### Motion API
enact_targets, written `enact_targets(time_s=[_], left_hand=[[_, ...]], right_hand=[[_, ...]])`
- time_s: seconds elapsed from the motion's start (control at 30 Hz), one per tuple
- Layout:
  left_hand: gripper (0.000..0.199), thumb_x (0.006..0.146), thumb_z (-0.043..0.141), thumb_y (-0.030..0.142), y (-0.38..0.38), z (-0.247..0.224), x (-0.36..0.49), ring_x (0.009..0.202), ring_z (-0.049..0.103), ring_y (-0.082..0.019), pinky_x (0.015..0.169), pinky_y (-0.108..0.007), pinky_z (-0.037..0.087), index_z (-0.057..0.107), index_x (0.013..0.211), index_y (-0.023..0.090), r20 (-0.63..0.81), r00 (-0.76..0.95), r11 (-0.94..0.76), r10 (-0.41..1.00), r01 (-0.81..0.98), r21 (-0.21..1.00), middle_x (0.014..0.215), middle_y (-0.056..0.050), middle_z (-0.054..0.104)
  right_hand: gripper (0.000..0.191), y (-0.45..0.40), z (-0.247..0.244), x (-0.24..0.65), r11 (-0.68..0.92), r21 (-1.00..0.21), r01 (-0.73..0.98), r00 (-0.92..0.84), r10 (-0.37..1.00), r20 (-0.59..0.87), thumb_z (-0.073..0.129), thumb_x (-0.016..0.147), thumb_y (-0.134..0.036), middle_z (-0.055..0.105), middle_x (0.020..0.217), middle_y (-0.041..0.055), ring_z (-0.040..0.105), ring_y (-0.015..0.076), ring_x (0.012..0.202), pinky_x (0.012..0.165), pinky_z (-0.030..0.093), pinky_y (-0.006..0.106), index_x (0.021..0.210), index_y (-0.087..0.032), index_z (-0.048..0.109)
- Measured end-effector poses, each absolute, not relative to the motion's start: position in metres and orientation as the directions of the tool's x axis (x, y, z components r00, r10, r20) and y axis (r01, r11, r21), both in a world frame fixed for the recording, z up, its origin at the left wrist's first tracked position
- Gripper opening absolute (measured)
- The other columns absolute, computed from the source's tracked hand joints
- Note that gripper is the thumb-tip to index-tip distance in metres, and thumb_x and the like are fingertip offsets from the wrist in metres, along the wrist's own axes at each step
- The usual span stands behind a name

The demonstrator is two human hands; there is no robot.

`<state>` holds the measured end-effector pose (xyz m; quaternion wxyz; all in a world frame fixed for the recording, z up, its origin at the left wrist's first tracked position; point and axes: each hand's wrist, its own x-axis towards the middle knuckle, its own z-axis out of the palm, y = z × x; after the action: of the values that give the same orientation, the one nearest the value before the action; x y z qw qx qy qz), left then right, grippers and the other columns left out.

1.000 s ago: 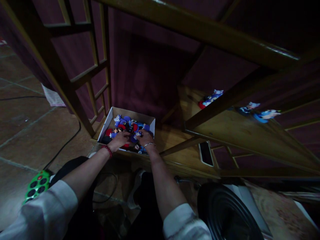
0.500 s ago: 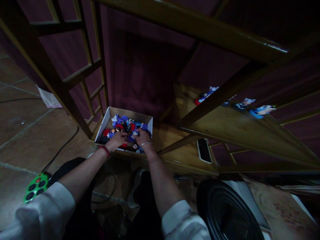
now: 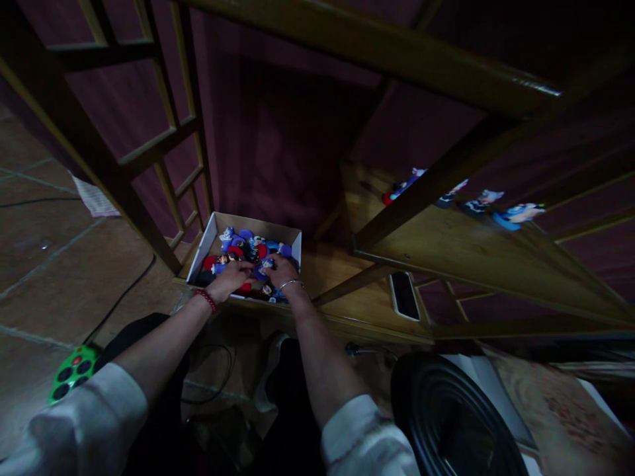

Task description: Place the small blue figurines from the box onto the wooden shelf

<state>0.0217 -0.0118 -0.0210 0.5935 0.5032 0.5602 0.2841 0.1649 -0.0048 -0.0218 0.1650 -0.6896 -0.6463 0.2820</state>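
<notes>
A white cardboard box point(image 3: 202, 250) sits on the low wooden shelf, filled with small figurines on purple, red, black and blue round bases. My right hand point(image 3: 284, 272), with a silver bracelet at the wrist, reaches in over the right side, its fingers closed on a figurine with a purple base point(image 3: 264, 268). Over the front left part of the box lies my left hand point(image 3: 231, 277), a red bead bracelet on its wrist. Its fingers stretch toward that figurine, and beneath them are a red-based figurine point(image 3: 210, 262) and others, partly covered.
Several figurines point(image 3: 518, 215) stand on the higher wooden shelf point(image 3: 446, 258) at right. A phone point(image 3: 405, 296) lies on the low shelf point(image 3: 342, 277). Wooden posts and lattice frame the box. A black ribbed round object point(image 3: 446, 416) and a green object with black circles point(image 3: 74, 371) are nearby.
The view has shifted slightly. Both hands stay in the box in nearly the same pose, with the right fingers still at the purple-based figurine.
</notes>
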Motion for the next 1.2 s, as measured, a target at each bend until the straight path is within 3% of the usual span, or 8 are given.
enact_targets(time_s=[0.2,0.53,0.73,0.97,1.1,1.2], left_hand=[[0.022,0.070,0.047,0.008,-0.011,-0.023,0.023,0.078,0.061,-0.013,0.074,-0.025,0.050,0.060,0.088,0.010,-0.387,0.220,0.336,0.895,0.236,0.912,0.085,-0.005,0.066],[0.028,0.067,0.045,0.009,-0.008,-0.026,0.020,0.079,0.059,-0.014,0.073,-0.023,0.045,0.064,0.087,0.014,-0.234,0.310,0.053,0.921,0.497,0.866,0.084,-0.002,0.067],[0.032,0.071,0.045,0.011,-0.008,-0.028,0.022,0.085,0.059,-0.014,0.075,-0.023,0.046,0.059,0.101,0.011,-0.341,0.234,0.238,0.910,0.379,0.894,0.095,-0.006,0.065],[0.036,0.069,0.047,0.007,-0.008,-0.030,0.027,0.087,0.059,-0.014,0.076,-0.024,0.047,0.058,0.104,0.010,-0.369,0.206,0.336,0.906,0.179,0.925,0.102,-0.008,0.063],[0.038,0.066,0.049,0.004,-0.010,-0.026,0.029,0.078,0.059,-0.012,0.070,-0.023,0.048,0.058,0.102,0.010,-0.396,0.188,0.377,0.899,0.130,0.917,0.097,-0.006,0.064],[0.035,0.066,0.049,0.005,-0.010,-0.027,0.030,0.063,0.057,-0.009,0.061,-0.020,0.047,0.060,0.098,0.011,-0.407,0.180,0.384,0.896,0.151,0.911,0.082,-0.003,0.066]], right_hand=[[0.032,-0.003,-0.026,0.167,-0.125,-0.604,0.787,0.012,0.982,-0.188,0.060,0.069,-0.021,0.064,0.085,-0.0002,0.058,0.0123,0.075,0.071,0.044,0.023,0.101,-0.024,0.057],[0.030,-0.002,-0.025,0.165,-0.113,-0.592,0.798,0.009,0.984,-0.177,0.058,0.069,-0.020,0.064,0.085,-0.0004,0.058,0.0122,0.075,0.070,0.043,0.022,0.099,-0.024,0.057],[0.030,-0.003,-0.021,0.165,-0.130,-0.556,0.821,0.021,0.980,-0.197,0.059,0.070,-0.022,0.064,0.087,0.0004,0.058,0.0129,0.077,0.070,0.043,0.022,0.099,-0.024,0.056],[0.029,-0.003,-0.019,0.165,-0.124,-0.545,0.829,0.018,0.981,-0.196,0.058,0.070,-0.023,0.063,0.087,0.0007,0.057,0.0129,0.077,0.071,0.043,0.023,0.099,-0.023,0.056],[0.030,-0.002,-0.021,0.165,-0.141,-0.550,0.823,0.030,0.978,-0.206,0.059,0.070,-0.025,0.063,0.087,0.0006,0.058,0.0129,0.077,0.071,0.043,0.023,0.099,-0.023,0.055],[0.029,-0.001,-0.022,0.165,-0.139,-0.553,0.821,0.030,0.979,-0.202,0.059,0.070,-0.024,0.064,0.087,0.0005,0.058,0.0130,0.077,0.070,0.042,0.023,0.099,-0.024,0.055]])
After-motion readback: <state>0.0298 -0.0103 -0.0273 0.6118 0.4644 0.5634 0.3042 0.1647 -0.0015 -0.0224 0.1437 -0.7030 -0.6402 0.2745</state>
